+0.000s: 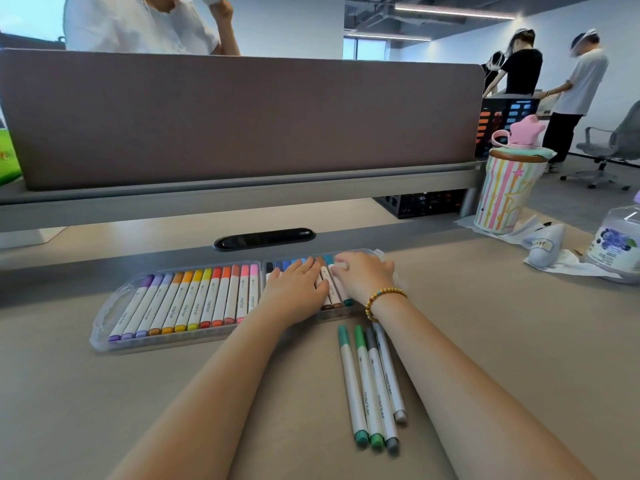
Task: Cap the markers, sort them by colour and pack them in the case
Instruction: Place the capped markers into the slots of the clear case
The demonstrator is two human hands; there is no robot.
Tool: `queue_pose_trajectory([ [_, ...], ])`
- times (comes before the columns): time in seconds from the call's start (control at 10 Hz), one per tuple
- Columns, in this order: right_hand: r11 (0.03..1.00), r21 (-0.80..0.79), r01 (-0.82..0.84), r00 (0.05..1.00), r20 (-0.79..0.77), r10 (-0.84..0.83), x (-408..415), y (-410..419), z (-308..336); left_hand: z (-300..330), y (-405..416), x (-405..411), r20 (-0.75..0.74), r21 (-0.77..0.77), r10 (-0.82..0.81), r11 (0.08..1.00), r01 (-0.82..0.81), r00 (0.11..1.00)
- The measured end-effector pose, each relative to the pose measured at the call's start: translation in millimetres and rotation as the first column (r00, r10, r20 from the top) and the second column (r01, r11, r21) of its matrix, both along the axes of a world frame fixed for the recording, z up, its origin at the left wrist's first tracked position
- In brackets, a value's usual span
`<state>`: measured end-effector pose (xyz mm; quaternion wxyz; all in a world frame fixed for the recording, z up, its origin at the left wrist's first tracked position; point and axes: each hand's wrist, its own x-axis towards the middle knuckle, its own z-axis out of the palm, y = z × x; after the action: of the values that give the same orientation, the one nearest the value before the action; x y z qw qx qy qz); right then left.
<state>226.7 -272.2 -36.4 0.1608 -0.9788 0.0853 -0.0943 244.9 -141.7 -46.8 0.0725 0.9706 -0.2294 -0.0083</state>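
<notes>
Head view shows both hands working in the right half of the clear case (pixel 104 323), which lies open across the middle of the frame. The left hand (pixel 294 292) rests flat, fingers nearly straight, on the blue markers there; the right hand (pixel 360 275) has its fingers bent down onto markers at the far right, though whether it pinches one I cannot tell. To do this step well, I judge, the flat hand should press the row leftward so a slot stays free. Counted: twelve packed markers (pixel 194 299) fill the left half, purple through pink; four loose markers (pixel 374 386), two green and two grey, all capped, lie below the right wrist. The right half's count is hidden.
</notes>
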Motion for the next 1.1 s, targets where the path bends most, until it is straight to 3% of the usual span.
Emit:
queue_pose_trajectory([
  [0.1, 0.990, -0.115, -0.086, 0.996, -0.038, 0.082, -1.5, -2.4, -2.2, 0.5, 0.3, -0.7, 0.000, 0.001, -0.001, 1.000, 0.001, 1.000],
  [0.4, 0.953, -0.284, -0.110, 0.992, -0.086, 0.089, -3.7, 1.1, 2.2, 0.2, 0.2, -2.5, -0.002, 0.014, -0.007, 1.000, 0.007, 1.000],
  [0.6, 0.959, -0.213, -0.187, 0.953, -0.276, 0.124, -16.2, -9.3, 10.0, 0.8, 1.7, -2.7, -0.006, 0.025, -0.007, 1.000, 0.008, 1.000],
  [0.8, 0.936, -0.302, -0.181, 0.950, -0.300, 0.087, -13.4, -0.2, 12.8, -0.1, 0.0, -2.3, -0.006, 0.026, -0.006, 1.000, 0.006, 1.000],
  [0.9, 0.969, -0.111, -0.220, 0.947, -0.263, 0.185, -13.2, -2.5, 11.6, -0.3, 0.7, -2.6, -0.011, 0.027, -0.007, 1.000, 0.007, 1.000],
  [1.1, 0.964, -0.150, -0.221, 0.936, -0.311, 0.166, -14.2, -1.0, 8.2, 0.5, 1.3, -2.3, -0.005, 0.018, -0.023, 1.000, 0.023, 1.000],
])
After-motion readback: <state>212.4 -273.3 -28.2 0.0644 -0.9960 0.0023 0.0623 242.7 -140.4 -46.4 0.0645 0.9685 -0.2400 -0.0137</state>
